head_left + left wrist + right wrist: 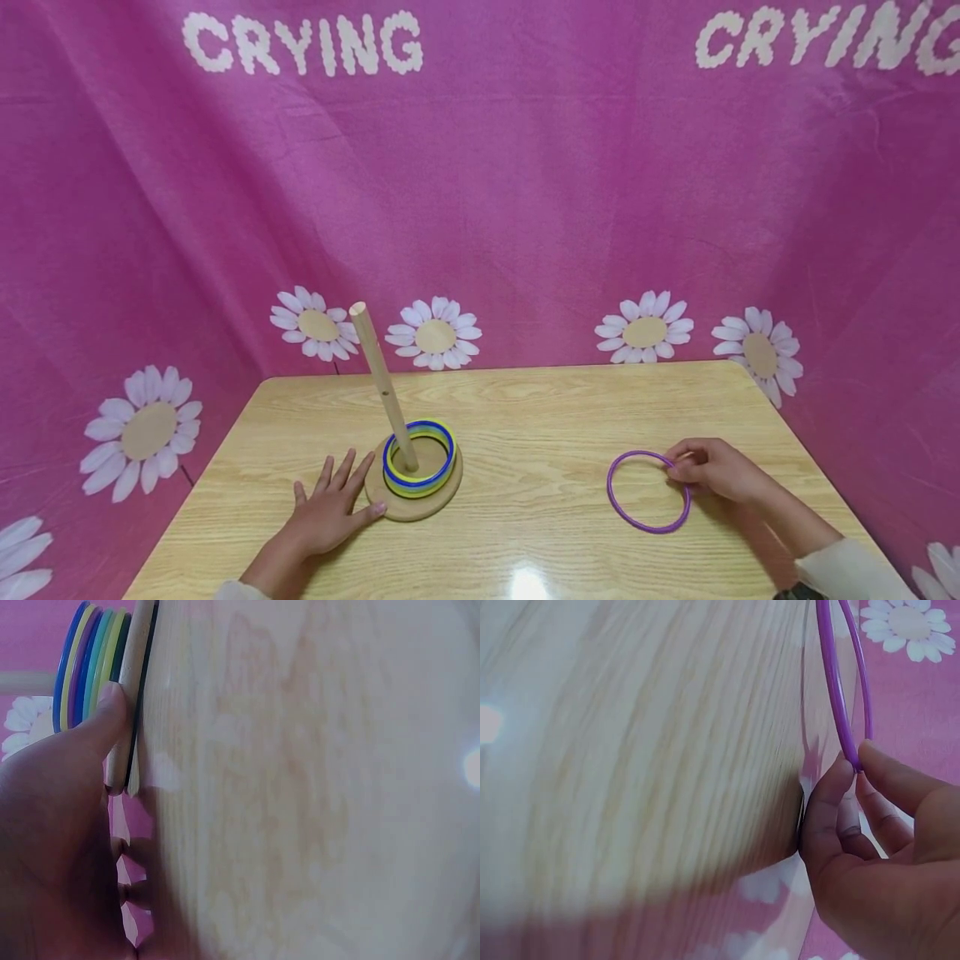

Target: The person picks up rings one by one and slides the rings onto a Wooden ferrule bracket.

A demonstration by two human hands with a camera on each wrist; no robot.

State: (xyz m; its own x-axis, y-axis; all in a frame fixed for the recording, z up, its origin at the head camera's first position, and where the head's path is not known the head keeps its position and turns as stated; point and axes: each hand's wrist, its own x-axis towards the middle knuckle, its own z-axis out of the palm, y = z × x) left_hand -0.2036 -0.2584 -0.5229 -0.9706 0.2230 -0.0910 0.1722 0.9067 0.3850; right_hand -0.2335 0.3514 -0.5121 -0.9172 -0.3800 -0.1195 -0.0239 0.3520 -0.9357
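A round wooden base [414,508] with an upright wooden peg [382,383] stands left of the table's middle. Stacked around the peg lie several coloured rings [452,467], blue on top; the left wrist view shows blue, yellow, purple and green rings [75,667] edge-on. My left hand [327,512] has its fingers spread beside the base, the thumb on the base's near edge. Over at the right, my right hand [716,471] pinches a purple ring [611,492] at its right side between thumb and fingers. In the right wrist view that purple ring [832,675] rises from the fingertips.
The light wooden table [525,417] has its far edge against a pink cloth backdrop [510,208] printed with white daisies and lettering. Cloth also hangs at both sides. A bright light reflection [528,583] shows near the table's front.
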